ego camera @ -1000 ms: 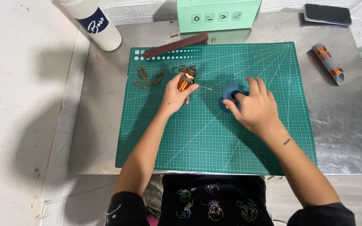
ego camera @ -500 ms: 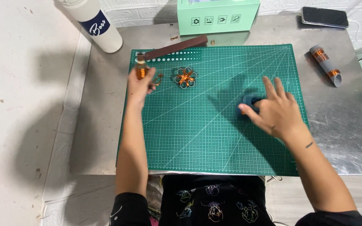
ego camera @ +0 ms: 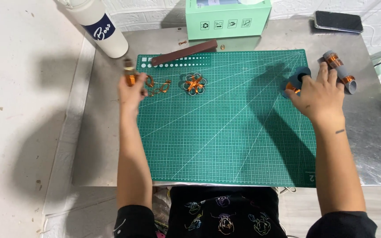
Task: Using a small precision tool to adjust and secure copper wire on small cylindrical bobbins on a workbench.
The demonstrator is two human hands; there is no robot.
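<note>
**Both hands out at the edges of the cutting mat, each on a copper-wound piece**

The left hand [ego camera: 131, 90] is at the mat's upper left corner, its fingers pinched closed around a small copper-wound spool [ego camera: 130, 78]; the spool is blurred, so its exact shape is hard to make out; just beside that hand lie a few loose copper wire loops [ego camera: 157, 86], and a little further right sits a finished copper wire flower [ego camera: 194, 83]. The right hand [ego camera: 317, 96] is spread at the mat's right edge, fingers loosely curled over a blue-grey roll with copper wire [ego camera: 294, 82], resting on it rather than gripping tight; a second grey roll with copper bands [ego camera: 340, 72] lies just beyond, on the metal table [ego camera: 375, 132]. The green cutting mat [ego camera: 225, 132] is bare in the middle. Judging from this, the step in hand is sorting or setting pieces aside; the next move would call for a light, steady pinch, since thin wire bends and small loops snag easily.
</note>
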